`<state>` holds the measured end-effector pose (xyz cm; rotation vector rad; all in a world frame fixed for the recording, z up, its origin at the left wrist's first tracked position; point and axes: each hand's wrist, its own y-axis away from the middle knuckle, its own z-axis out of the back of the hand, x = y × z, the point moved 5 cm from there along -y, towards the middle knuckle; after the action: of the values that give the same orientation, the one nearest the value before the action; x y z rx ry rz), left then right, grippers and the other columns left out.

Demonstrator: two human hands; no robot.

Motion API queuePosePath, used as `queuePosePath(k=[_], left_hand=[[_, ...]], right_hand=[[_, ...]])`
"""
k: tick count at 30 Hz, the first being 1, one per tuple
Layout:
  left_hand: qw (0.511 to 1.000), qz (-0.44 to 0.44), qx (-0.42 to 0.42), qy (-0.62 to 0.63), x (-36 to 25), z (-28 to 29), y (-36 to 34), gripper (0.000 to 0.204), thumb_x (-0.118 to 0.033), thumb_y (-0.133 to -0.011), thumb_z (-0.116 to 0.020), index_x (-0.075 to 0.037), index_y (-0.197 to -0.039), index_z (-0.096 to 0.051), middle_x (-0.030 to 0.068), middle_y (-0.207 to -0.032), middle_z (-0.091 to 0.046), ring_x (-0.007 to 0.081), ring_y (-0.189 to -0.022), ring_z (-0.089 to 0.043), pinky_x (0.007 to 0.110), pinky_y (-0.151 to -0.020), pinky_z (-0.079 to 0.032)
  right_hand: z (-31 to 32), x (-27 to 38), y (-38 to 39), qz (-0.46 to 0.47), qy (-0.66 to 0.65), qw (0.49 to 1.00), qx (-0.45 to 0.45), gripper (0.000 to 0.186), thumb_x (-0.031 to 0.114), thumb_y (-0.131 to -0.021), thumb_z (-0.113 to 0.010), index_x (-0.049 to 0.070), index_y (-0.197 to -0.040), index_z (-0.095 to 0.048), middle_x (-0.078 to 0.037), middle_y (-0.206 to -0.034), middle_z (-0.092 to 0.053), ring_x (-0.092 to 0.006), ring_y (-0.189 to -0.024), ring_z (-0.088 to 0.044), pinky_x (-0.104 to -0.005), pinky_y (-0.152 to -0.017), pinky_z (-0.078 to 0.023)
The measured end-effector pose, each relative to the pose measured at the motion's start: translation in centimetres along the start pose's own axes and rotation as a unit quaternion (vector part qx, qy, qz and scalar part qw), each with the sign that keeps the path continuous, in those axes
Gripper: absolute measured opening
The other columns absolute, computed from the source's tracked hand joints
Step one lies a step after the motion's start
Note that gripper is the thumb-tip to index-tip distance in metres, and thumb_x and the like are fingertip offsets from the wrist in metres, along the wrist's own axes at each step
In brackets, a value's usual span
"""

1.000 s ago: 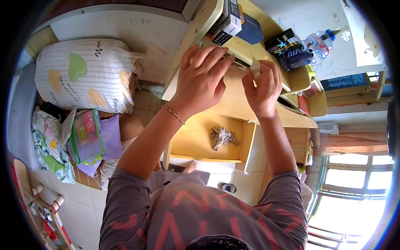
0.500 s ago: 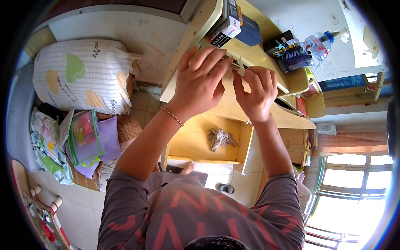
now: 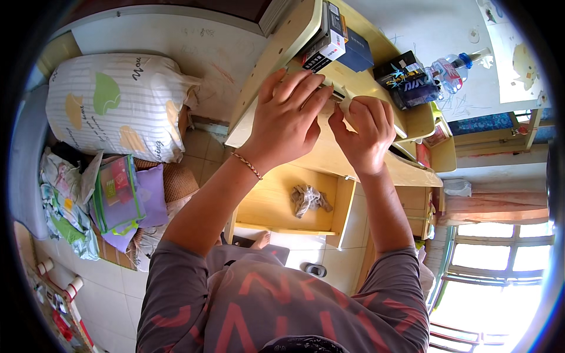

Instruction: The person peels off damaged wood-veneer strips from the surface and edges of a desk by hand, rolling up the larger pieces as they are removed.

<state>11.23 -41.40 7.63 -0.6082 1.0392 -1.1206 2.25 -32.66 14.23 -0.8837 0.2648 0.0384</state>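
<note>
In the head view, my left hand [image 3: 285, 120] lies with spread, slightly bent fingers on the front edge of a light wooden desk shelf [image 3: 259, 94], beside a narrow dark slot. My right hand [image 3: 364, 130] pinches a pale, thin strip [image 3: 345, 95] at that edge, to the right of my left fingers; what the strip is made of I cannot tell. Behind them on the shelf stand boxed items [image 3: 323, 50], a dark blue box [image 3: 355, 52], a black pack [image 3: 406, 82] and a plastic bottle [image 3: 452, 76]. Below, an open wooden drawer [image 3: 265, 217] holds a crumpled cloth [image 3: 307, 200].
A striped pillow-like bundle [image 3: 115, 106] lies at left, above piled fabrics and a green-edged mesh bag [image 3: 115, 194]. A slipper [image 3: 315, 269] lies on the tiled floor [image 3: 112, 276]. A window [image 3: 488, 270] with a curtain [image 3: 488, 206] is at the lower right.
Over the last second my right hand has moved a little to the left and down along the shelf edge with the pale strip. My left hand stays at the edge, shifted only slightly.
</note>
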Motion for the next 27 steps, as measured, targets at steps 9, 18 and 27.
queuePosePath(k=[9,18,27], left_hand=[[1.0,-0.001,0.001,0.007,-0.1,0.1,0.2,0.045,-0.013,-0.072,-0.065,-0.011,-0.116,-0.059,0.0035,-0.126,-0.053,0.021,-0.125,-0.041,0.045,-0.107,-0.026],[1.0,0.004,0.009,0.018,-0.2,0.4,0.5,0.045,-0.011,-0.072,-0.064,-0.011,-0.116,-0.059,0.0035,-0.126,-0.053,0.0207,-0.126,-0.041,0.045,-0.107,-0.026],[1.0,-0.006,0.001,0.012,-0.4,0.4,0.6,0.046,-0.01,-0.07,-0.065,-0.011,-0.115,-0.059,0.0043,-0.126,-0.054,0.0214,-0.125,-0.042,0.045,-0.107,-0.028]], right_hand=[[-0.4,-0.7,0.6,-0.032,-0.023,0.999,0.013,0.021,0.004,-0.057,-0.071,0.007,-0.071,-0.056,-0.004,-0.077,-0.059,-0.0239,-0.068,-0.058,-0.0338,-0.056,-0.048],[-0.2,-0.3,0.7,-0.022,-0.047,0.998,0.035,0.024,0.002,-0.062,-0.073,0.006,-0.079,-0.056,-0.007,-0.081,-0.058,-0.0279,-0.068,-0.055,-0.0366,-0.059,-0.047],[0.2,-0.7,1.0,-0.091,-0.07,0.991,0.063,0.015,0.002,-0.073,-0.067,0.003,-0.082,-0.056,-0.011,-0.083,-0.057,-0.0308,-0.07,-0.054,-0.0359,-0.065,-0.046]])
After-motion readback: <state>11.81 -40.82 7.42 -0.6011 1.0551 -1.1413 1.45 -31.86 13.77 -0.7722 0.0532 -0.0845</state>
